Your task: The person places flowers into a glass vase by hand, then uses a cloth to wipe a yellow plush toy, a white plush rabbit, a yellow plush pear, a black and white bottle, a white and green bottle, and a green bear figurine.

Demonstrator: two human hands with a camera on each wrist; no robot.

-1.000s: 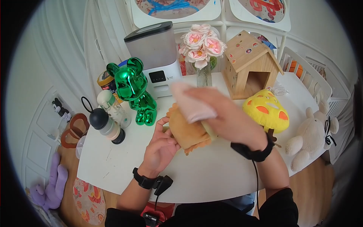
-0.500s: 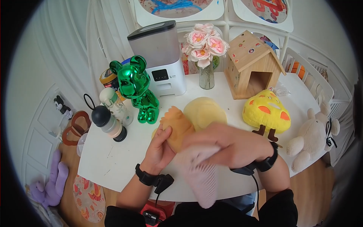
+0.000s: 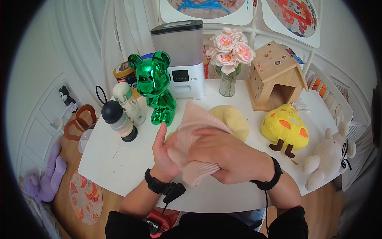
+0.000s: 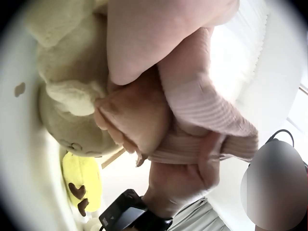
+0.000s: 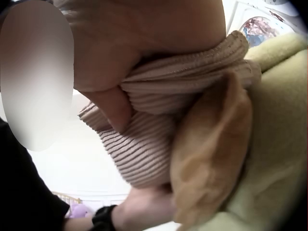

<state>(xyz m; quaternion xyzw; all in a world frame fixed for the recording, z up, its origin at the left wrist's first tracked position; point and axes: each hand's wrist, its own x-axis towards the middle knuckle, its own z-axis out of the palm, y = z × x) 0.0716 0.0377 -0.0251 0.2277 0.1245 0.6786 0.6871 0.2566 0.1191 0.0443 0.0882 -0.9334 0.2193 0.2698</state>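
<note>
The right hand [image 3: 225,155] pinches a pink ribbed cloth [image 3: 199,121], which drapes over a brown plush piece. In the right wrist view, the thumb of the right hand [image 5: 139,43] presses on the cloth [image 5: 144,149] beside the brown piece [image 5: 211,154]. The left hand [image 3: 164,157] holds the brown piece from the left, thumb pointing up; the cloth hides its fingers in the head view. Brown plush with a wavy edge [image 4: 139,113] shows between the hands in the left wrist view. Behind the cloth lies a pale yellow plush [image 3: 234,119].
A green shiny bear figure [image 3: 155,87], two bottles [image 3: 119,121] and a white dispenser [image 3: 187,79] stand back left on the white table [image 3: 107,163]. Flowers in a vase [image 3: 227,83] and a wooden house [image 3: 274,75] are behind; a yellow plush [image 3: 284,127] and white plush [image 3: 326,153] lie right.
The right hand has brought the pink cloth up and left from near the body, onto the brown piece. The left thumb has lifted upright. The head view has shifted.
</note>
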